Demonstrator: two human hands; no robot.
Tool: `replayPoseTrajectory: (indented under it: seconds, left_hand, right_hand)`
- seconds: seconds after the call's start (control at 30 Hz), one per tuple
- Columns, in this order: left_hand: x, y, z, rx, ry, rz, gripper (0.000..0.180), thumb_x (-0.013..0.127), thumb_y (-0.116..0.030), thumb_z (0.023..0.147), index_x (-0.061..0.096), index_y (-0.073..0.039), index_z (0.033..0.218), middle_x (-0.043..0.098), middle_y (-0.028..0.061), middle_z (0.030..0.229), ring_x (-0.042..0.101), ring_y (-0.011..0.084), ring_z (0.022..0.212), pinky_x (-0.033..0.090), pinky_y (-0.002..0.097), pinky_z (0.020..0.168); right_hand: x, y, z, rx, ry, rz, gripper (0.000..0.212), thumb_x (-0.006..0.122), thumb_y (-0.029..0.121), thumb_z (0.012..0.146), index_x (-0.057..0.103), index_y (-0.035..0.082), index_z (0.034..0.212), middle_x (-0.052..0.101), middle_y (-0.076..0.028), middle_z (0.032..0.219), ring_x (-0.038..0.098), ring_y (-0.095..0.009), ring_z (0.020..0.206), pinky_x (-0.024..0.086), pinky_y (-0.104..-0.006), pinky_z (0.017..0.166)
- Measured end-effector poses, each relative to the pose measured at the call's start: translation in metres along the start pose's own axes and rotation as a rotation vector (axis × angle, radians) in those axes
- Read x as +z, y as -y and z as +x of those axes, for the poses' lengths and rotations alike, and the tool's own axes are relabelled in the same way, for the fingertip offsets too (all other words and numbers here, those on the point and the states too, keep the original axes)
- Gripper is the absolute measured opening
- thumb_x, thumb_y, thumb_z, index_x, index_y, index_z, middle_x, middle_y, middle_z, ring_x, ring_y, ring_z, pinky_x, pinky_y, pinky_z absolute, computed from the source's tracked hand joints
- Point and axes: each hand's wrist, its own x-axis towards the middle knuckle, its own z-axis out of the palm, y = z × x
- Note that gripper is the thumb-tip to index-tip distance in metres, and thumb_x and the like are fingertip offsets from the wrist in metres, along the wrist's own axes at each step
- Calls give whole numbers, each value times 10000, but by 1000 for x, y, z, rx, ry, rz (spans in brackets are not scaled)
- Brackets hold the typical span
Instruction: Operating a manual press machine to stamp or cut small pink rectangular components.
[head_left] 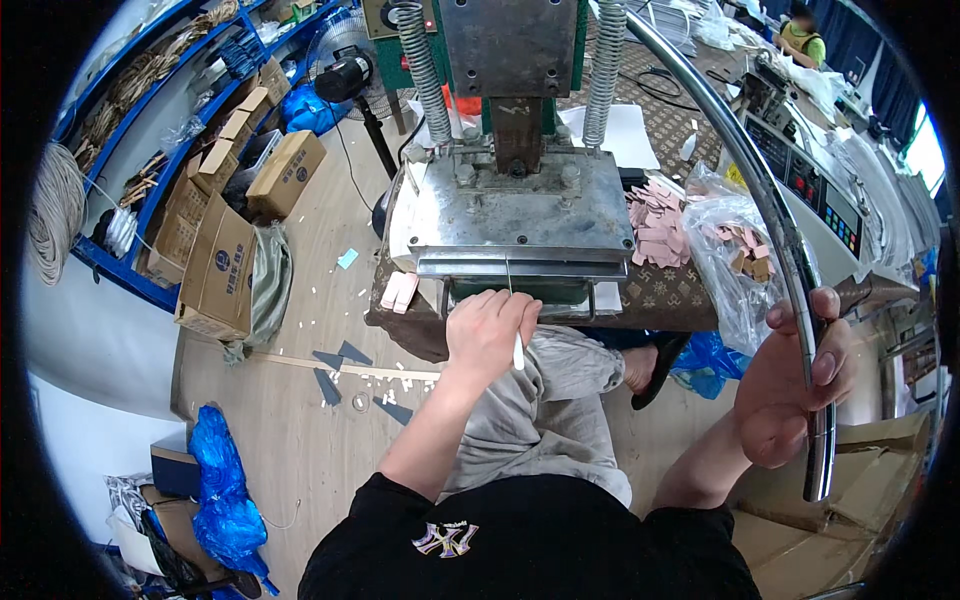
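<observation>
In front of me stands a hand press with a thick metal plate [520, 212], two coil springs and a dark ram. My left hand [487, 335] is closed at the plate's front edge. Between its fingers is a thin tool with a white handle [518, 352]; its slender metal shaft points up into the slot under the plate. Its exact kind I cannot make out. On the right, my right hand [795, 390] wraps round the lower part of the long curved metal lever [775, 185]. A small stack of pink pieces [399, 292] lies left of the press.
Pink cut pieces [657, 225] are heaped right of the press, beside a clear plastic bag [735, 265]. A control panel [805, 190] stands further right. A fan [345, 75], cardboard boxes [215, 265] and blue shelves line the left. Scraps litter the floor. Another person [800, 42] sits far right.
</observation>
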Motion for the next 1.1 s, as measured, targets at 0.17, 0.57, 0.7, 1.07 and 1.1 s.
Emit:
replayPoseTrajectory:
  seconds: [0.17,0.57,0.7,1.07,1.1]
  left_hand:
    - [0,-1,1,5,-14,13,162,739,-194,881,614,-125,805,549,27,670,599,217,626,471,363,581]
    - [-4,-3,3,-2,5,-30,102,723,-117,889,656,-78,822,601,61,676,601,260,605,468,381,568]
    - [-5,-3,3,-7,9,-36,103,722,-121,892,658,-79,824,603,64,675,602,263,603,470,383,568]
    - [-6,-4,4,-16,12,-38,115,728,-138,891,650,-89,823,592,66,664,609,266,608,477,390,573]
    - [-6,-4,4,-15,11,-38,118,729,-140,891,647,-91,823,590,64,663,610,265,611,478,391,574]
  right_hand:
    - [1,0,0,-2,-10,11,461,664,469,931,561,227,1309,498,64,1272,288,-378,1460,414,-471,1009]
    - [5,-1,2,2,-40,9,405,687,452,915,550,216,1215,494,38,1230,332,-371,1437,426,-469,983]
    - [5,-1,2,-14,-32,13,408,687,447,915,549,206,1214,494,31,1225,335,-370,1435,430,-466,982]
    - [7,1,1,11,-57,11,421,669,464,932,536,180,1213,489,11,1200,331,-373,1445,424,-465,999]
    - [7,1,1,16,-56,5,419,665,468,936,535,180,1212,488,10,1200,330,-373,1445,422,-466,1001]
